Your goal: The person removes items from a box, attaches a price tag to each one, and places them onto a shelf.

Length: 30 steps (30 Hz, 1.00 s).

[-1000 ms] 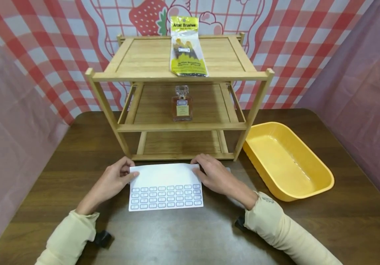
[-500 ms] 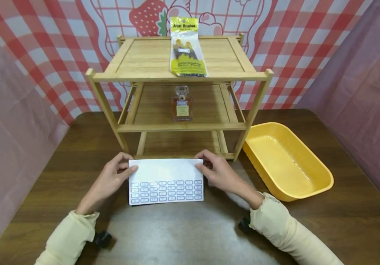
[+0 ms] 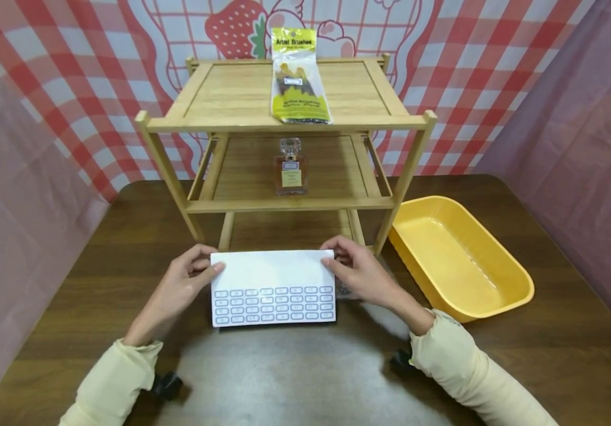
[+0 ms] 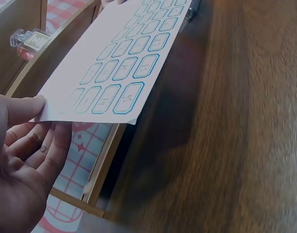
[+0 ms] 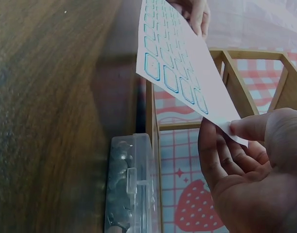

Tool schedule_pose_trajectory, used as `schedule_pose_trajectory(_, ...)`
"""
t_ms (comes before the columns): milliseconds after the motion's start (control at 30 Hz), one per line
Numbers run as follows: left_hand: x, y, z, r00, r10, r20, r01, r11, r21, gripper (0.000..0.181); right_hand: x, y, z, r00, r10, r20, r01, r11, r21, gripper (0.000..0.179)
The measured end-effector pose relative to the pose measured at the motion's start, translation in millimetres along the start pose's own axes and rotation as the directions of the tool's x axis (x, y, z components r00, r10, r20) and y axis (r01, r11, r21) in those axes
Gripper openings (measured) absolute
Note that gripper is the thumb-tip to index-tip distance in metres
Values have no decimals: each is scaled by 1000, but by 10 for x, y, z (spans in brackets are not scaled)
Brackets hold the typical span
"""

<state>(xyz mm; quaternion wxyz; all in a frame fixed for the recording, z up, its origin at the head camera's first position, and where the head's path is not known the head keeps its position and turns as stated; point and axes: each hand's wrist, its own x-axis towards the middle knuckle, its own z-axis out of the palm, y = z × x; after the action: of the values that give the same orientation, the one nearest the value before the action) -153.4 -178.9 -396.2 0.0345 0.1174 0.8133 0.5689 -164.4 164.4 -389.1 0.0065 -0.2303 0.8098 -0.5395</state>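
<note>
A white sheet of blank-topped label stickers (image 3: 273,269), with rows of blue-bordered labels across its lower half, is held up between both hands. My left hand (image 3: 180,281) pinches its upper left corner, thumb on the printed face and fingers behind. At the upper right corner, my right hand (image 3: 361,272) grips it the same way. In the left wrist view the sheet (image 4: 104,53) slants above the wood, casting a dark shadow. Below the right hand, the right wrist view shows a clear plastic box (image 5: 131,184) with dark glossy contents, mostly hidden in the head view.
Behind the sheet stands a three-tier wooden shelf (image 3: 230,89). A pack of artist brushes (image 3: 300,109) lies on its top, and a perfume bottle (image 3: 290,168) stands on the middle tier; both bear small labels. A yellow basin (image 3: 449,254) sits right on the brown table (image 3: 284,378).
Both hands have raised the label sheet and shifted it slightly right. It now overlaps the shelf's bottom front rail in the head view. The grip at both corners stays.
</note>
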Motion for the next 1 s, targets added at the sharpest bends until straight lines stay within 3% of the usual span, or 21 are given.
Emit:
schedule_pose_trajectory(300,8,27,119,999,-28,-18,26,992,-121,27,-48,-22,-155,999,4,-40,-1,997,77,13)
schedule_pose_trajectory(433,-4,35,192,1000,-18,13,20,982,-186,26,-71,-41,-235,998,21,-67,-15,996,91,14)
schedule_pose_trajectory(633,-13,75,312,997,44,62,-28,971,-239,22,-122,-61,-335,992,5,-126,2,998,57,14)
schedule_pose_trajectory(800,1,137,388,989,123,77,-102,967,-235,17,-178,-101,-362,977,-96,-189,76,991,-112,17)
schedule_pose_trajectory(1000,-32,278,480,970,215,108,-179,944,-277,13,-238,-226,-325,915,-317,-248,203,896,-395,32)
